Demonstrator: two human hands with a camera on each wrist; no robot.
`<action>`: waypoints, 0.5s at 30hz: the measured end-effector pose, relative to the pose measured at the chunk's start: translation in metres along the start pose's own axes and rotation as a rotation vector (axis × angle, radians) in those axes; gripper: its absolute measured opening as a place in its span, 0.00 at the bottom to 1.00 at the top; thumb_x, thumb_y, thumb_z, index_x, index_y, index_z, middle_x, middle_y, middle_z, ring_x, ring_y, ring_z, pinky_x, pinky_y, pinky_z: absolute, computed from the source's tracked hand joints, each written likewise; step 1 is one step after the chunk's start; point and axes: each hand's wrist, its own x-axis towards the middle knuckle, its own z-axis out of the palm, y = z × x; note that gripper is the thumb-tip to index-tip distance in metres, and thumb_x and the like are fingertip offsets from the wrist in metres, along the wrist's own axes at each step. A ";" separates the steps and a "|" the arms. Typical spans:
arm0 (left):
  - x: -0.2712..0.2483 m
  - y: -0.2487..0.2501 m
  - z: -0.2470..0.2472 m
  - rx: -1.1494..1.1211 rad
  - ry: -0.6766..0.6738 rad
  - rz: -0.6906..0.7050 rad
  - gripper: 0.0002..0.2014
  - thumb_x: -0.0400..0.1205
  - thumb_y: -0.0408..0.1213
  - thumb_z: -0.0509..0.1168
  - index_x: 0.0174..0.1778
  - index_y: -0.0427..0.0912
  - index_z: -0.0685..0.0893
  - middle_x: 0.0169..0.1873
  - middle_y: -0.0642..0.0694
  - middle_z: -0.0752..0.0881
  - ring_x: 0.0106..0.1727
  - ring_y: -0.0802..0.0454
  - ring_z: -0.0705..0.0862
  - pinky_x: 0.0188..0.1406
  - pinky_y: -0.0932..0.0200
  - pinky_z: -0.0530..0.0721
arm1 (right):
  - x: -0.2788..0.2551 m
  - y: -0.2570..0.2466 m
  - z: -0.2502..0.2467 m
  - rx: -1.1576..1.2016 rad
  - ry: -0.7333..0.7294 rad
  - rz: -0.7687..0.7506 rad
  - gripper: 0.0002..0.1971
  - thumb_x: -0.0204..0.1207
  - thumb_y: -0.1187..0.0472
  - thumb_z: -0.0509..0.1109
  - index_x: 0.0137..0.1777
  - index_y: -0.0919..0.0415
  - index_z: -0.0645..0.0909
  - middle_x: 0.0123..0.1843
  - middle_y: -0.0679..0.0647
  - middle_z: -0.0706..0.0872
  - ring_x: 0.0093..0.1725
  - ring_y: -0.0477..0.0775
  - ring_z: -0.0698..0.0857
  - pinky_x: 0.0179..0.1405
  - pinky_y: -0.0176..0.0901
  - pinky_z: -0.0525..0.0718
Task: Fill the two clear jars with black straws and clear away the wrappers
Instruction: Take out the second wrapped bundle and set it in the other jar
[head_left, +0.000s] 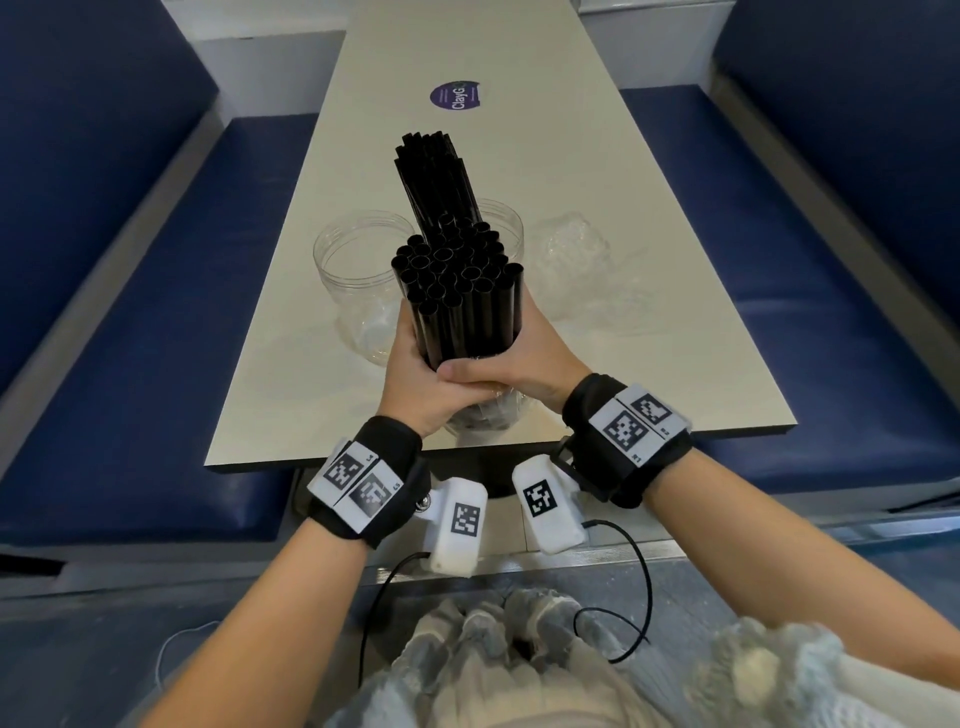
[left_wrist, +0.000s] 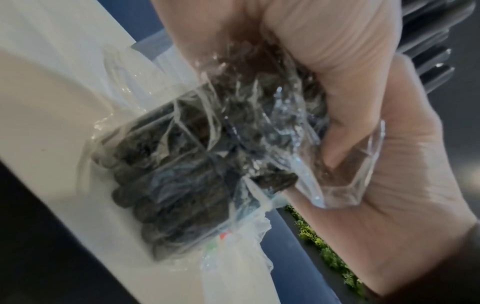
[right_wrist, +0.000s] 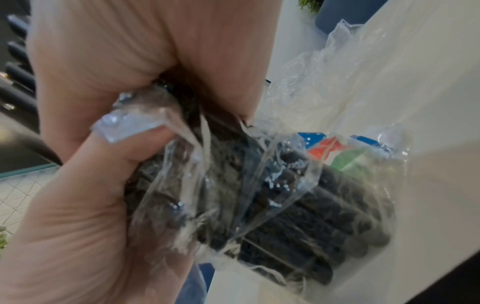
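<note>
The bundle of black straws (head_left: 457, 291) was clamped by the left hand (head_left: 415, 379) and right hand (head_left: 524, 364) above the table (head_left: 649, 374) edge, its lower end still sheathed in wrapper (left_wrist: 207, 164). A loosened grip would likely have scattered straws beside the empty jar (head_left: 353, 291).

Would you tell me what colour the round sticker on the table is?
The round sticker is dark purple with white lettering; it shows best in the head view.
</note>
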 end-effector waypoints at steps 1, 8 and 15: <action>0.001 0.000 0.000 -0.008 0.006 -0.002 0.55 0.46 0.41 0.78 0.71 0.31 0.65 0.53 0.53 0.81 0.51 0.72 0.85 0.49 0.72 0.83 | 0.000 0.000 0.000 0.003 -0.002 0.000 0.38 0.52 0.61 0.81 0.58 0.39 0.66 0.67 0.58 0.75 0.66 0.50 0.77 0.61 0.34 0.79; 0.003 -0.006 -0.003 0.010 -0.010 -0.011 0.54 0.47 0.35 0.80 0.71 0.34 0.64 0.53 0.54 0.80 0.53 0.69 0.84 0.49 0.73 0.83 | 0.002 0.004 -0.004 0.013 -0.053 0.036 0.41 0.57 0.68 0.82 0.66 0.50 0.63 0.64 0.53 0.76 0.60 0.40 0.79 0.54 0.22 0.79; 0.003 -0.012 -0.004 -0.004 -0.051 -0.047 0.48 0.47 0.39 0.77 0.66 0.46 0.66 0.53 0.55 0.81 0.53 0.69 0.85 0.48 0.67 0.84 | 0.006 0.007 0.002 -0.021 -0.059 0.077 0.48 0.54 0.58 0.81 0.74 0.53 0.59 0.72 0.57 0.72 0.70 0.50 0.75 0.71 0.46 0.75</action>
